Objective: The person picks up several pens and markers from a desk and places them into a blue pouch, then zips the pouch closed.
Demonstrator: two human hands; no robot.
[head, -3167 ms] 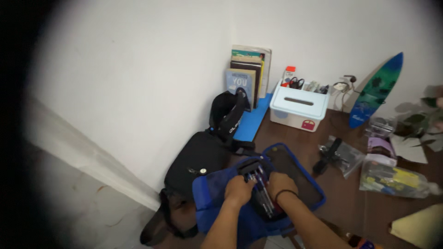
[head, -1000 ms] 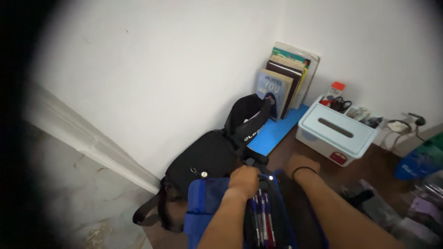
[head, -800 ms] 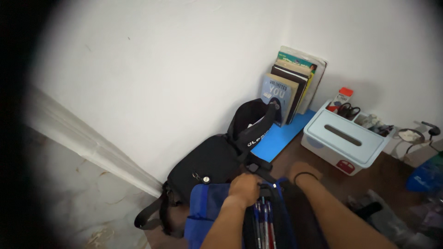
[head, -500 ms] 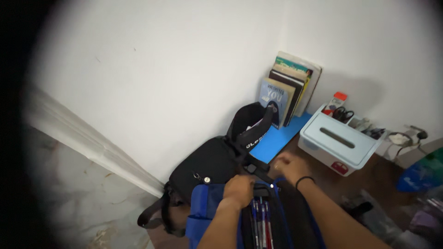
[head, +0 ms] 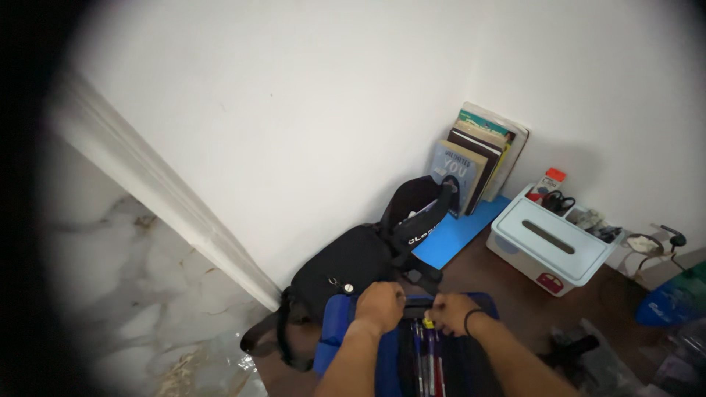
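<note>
In the head view, the left hand (head: pixel 379 306) is curled shut on the top edge of the blue pen case (head: pixel 334 334), which lies open at the front of the wooden desk (head: pixel 507 283) beside a black bag (head: pixel 342 263). The right hand (head: pixel 451 313) pinches a small yellow piece at the case's head, above the pens (head: pixel 429 353). The work would go best with the left hand pinning the case flat while the right moves slowly along its edge, clear of the pens.
</note>
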